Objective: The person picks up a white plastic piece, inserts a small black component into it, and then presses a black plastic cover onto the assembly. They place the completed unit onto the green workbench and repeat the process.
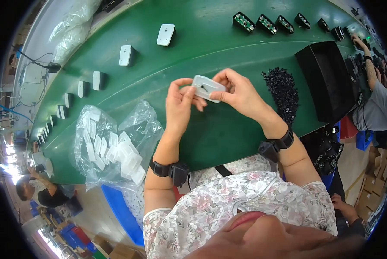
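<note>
A white plastic cover point(209, 84), shaped like a shallow tray with rounded corners, is held above the green table between both hands. A small black piece point(203, 87) shows near its middle; whether it is fixed there, I cannot tell. My left hand point(179, 103) grips the cover's left end with thumb and fingers. At the other end, my right hand point(243, 94) is closed on it, thumb across the face and fingers behind. To the right of that hand lies a heap of small black parts point(281, 91).
A clear bag point(84, 140) of white covers point(103, 147) lies at the left. White-topped units point(125, 55) line the table's far left. Black housings with circuit boards point(244, 22) stand at the far right, beyond a black box point(313, 82). Other people work at both ends.
</note>
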`<state>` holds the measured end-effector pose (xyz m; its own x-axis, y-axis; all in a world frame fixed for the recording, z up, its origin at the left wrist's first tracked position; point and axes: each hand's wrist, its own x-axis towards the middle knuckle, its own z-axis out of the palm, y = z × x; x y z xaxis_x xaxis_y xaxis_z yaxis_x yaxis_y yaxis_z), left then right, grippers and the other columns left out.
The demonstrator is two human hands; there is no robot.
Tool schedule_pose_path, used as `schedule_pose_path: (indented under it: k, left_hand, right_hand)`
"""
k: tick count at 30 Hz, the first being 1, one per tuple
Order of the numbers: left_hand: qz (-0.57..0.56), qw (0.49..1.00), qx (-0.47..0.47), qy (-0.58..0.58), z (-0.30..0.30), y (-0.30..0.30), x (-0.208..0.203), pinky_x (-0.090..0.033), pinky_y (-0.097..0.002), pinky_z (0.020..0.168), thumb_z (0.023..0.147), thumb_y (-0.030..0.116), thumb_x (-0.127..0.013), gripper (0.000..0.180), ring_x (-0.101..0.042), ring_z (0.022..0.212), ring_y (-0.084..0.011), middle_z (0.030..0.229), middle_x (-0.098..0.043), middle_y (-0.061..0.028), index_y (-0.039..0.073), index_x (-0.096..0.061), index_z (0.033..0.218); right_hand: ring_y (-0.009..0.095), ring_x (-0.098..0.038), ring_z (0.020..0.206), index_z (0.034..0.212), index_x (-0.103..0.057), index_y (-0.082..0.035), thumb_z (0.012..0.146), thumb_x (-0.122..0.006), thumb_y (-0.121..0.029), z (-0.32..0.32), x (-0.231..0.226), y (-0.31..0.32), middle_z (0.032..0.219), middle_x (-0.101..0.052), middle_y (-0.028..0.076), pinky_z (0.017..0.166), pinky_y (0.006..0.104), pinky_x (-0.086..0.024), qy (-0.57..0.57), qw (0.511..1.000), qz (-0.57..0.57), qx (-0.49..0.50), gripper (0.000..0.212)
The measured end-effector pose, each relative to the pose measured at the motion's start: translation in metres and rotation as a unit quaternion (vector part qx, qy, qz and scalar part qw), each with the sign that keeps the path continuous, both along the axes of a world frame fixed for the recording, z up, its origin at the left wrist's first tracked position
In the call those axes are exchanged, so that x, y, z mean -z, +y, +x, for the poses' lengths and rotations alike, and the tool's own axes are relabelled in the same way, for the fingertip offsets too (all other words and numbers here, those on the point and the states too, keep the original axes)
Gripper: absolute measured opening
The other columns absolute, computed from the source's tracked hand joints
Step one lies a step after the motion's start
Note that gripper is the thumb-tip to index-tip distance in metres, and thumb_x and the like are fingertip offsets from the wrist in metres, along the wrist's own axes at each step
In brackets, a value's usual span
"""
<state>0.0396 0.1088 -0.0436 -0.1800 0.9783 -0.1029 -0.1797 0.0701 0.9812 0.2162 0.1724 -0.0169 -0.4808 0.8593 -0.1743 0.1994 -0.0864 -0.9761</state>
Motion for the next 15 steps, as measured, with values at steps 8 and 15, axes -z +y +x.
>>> schedule_pose_path:
  k: [8,15]
  left_hand:
    - [0.148,0.859,-0.128,0.472,-0.013,0.019,0.026,-0.046,-0.0373,0.058,0.089,0.01,-0.055,0.007,-0.06,0.067,-0.0244,0.076,-0.058,-0.0091,0.007,-0.06,0.093]
    - [0.064,0.803,-0.103,0.583,0.006,-0.003,0.01,-0.047,-0.0399,0.065,0.079,0.03,-0.07,0.041,-0.056,0.078,-0.0315,0.094,-0.05,-0.0139,0.003,-0.054,0.105]
  right_hand:
    - [0.029,-0.056,0.099,0.112,-0.055,-0.005,0.079,-0.068,-0.04,0.014,0.02,0.185,0.11,-0.058,0.013,0.081,0.0405,-0.05,-0.493,0.641,0.574,0.133,0.049]
    - [0.026,-0.056,0.098,0.113,-0.047,-0.003,0.071,-0.072,-0.024,0.006,0.0,0.151,0.105,-0.056,0.016,0.082,0.0348,-0.047,-0.253,0.937,0.235,0.046,0.053]
